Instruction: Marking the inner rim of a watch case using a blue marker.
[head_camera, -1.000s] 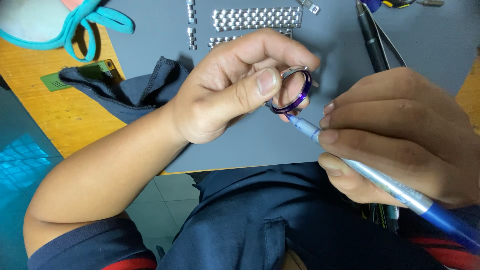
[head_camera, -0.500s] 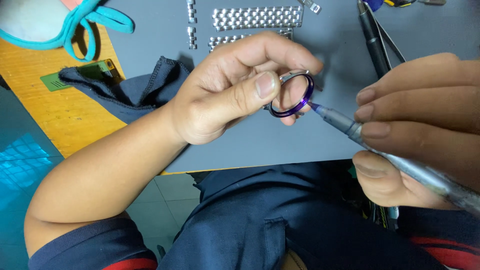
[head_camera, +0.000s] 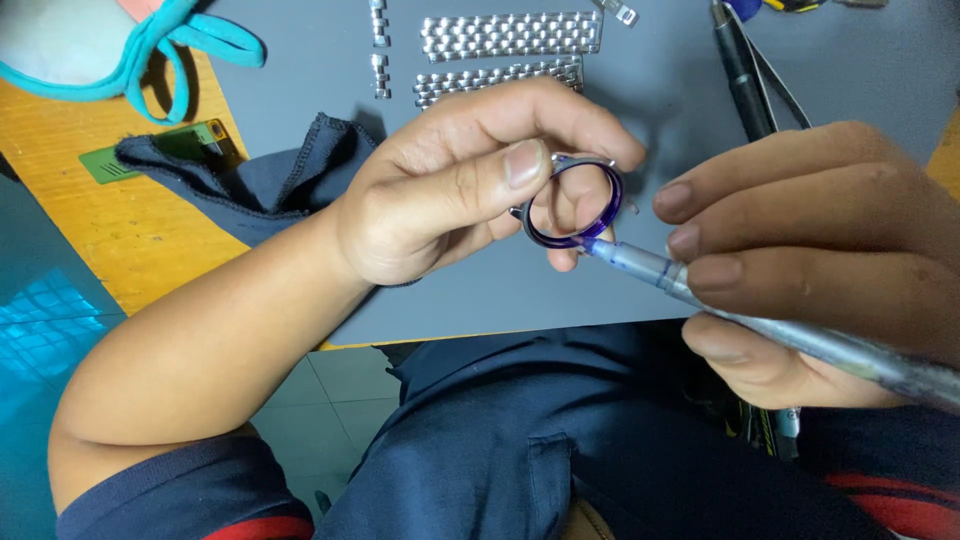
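Lap nearest the camera: dark blue trousers (head_camera: 520, 440), pocket seam showing, tiled floor at left.

Right hand (head_camera: 820, 260) clenched around a grey pen-shaped tool (head_camera: 760, 325), thumb below the shaft, fingers wrapped over it; fine tip touches the lower right rim of the watch case.

Left hand (head_camera: 450, 190) grasps a round watch case (head_camera: 572, 202) w/ violet-blue ring, thumb on the near left edge, index over the top, other fingers seen through the open centre. Case is held in the air over the front part of the grey mat (head_camera: 520, 290), not resting on it.

Step in hand, judged: tip worked along the rim of the case. To do it well: keep case pinched at opposite edges so it can't spin; steady the tool hand vs. the case hand; light pressure, tip angled low along the rim, so it doesn't skid across the finish or into the fingers behind.

Mid field: dark cloth (head_camera: 260, 180) lying over mat edge and wooden desk (head_camera: 130, 250); small green card (head_camera: 150, 155) partly under it.

Far field: two metal bracelet strips (head_camera: 505, 55), loose links (head_camera: 378, 45) just left of them, black pen (head_camera: 740, 70) w/ tweezers beside it, teal-strapped face mask (head_camera: 90, 45) at far left.
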